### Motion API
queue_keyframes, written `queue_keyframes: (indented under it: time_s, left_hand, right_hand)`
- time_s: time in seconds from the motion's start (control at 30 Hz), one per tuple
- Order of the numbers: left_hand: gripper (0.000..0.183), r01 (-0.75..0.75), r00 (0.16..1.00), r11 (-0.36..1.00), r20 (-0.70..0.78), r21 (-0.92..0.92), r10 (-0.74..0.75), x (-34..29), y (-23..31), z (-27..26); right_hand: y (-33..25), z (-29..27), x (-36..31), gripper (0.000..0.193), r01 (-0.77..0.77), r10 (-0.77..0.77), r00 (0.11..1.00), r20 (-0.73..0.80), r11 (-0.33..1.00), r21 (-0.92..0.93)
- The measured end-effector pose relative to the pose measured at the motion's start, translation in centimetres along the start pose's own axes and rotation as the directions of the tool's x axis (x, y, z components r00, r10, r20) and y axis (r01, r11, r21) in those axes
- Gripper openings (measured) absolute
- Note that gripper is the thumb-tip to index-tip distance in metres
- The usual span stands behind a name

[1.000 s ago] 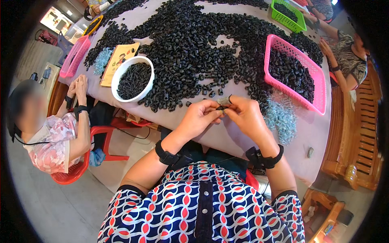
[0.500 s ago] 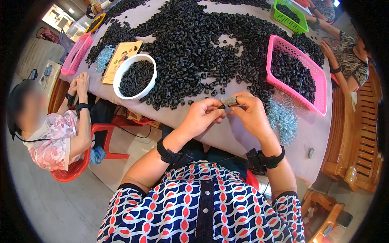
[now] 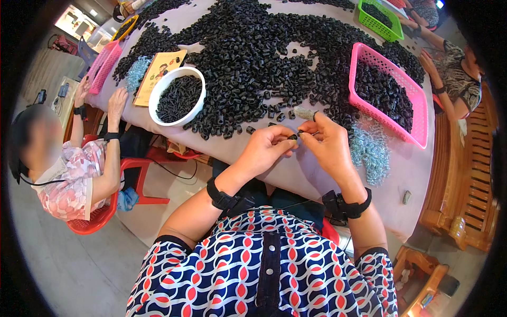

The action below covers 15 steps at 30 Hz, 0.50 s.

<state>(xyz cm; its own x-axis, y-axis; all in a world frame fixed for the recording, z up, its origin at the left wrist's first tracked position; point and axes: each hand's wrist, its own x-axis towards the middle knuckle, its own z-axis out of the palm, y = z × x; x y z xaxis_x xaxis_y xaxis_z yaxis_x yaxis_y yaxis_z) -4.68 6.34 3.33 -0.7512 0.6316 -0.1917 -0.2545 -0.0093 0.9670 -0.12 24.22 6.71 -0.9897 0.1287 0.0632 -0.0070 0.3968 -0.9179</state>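
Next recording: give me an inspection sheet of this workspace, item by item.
Surface: table under a pale cloth, mostly covered.
Job's things: small black part pinched between both hands; heap of black parts.
Clutter: white bowl, pink basket, green basket, pile of wire springs, booklet.
Grippers: left hand and right hand meet at the part.
Cables: nothing seen.
Surroundings: seated person on a red chair; wooden bench.

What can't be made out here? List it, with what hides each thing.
Head view only:
- Small black piece: pinched between left hand and right hand; fingertips cover it, shape unclear.
- Silvery item at the right fingers: too small to identify.
- Green basket: cut off by the fisheye rim.
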Motion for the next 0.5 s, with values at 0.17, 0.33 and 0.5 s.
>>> queue_keyframes:
  time_s: [0.17, 0.33, 0.5]
  left_hand:
    - [0.017, -0.012, 1.0, 1.0, 0.005, -0.025, 0.012, 0.2, -0.2, 0.2]
    - [0.02, -0.032, 0.999, 0.997, 0.041, -0.067, 0.035, 0.2, -0.1, 0.3]
    - [0.021, -0.012, 0.998, 0.995, 0.053, -0.103, 0.017, 0.5, -0.6, 0.3]
  right_hand:
    - [-0.8, -0.1, 0.0, 0.015, -0.072, 0.069, 0.996, 0.057, 0.996, 0.044]
    - [-1.1, -0.5, -0.1, 0.018, -0.086, 0.077, 0.994, 0.082, 0.991, 0.105]
    - [-0.4, -0.5, -0.2, 0.011, 0.02, -0.023, 0.999, 0.036, 0.996, 0.082]
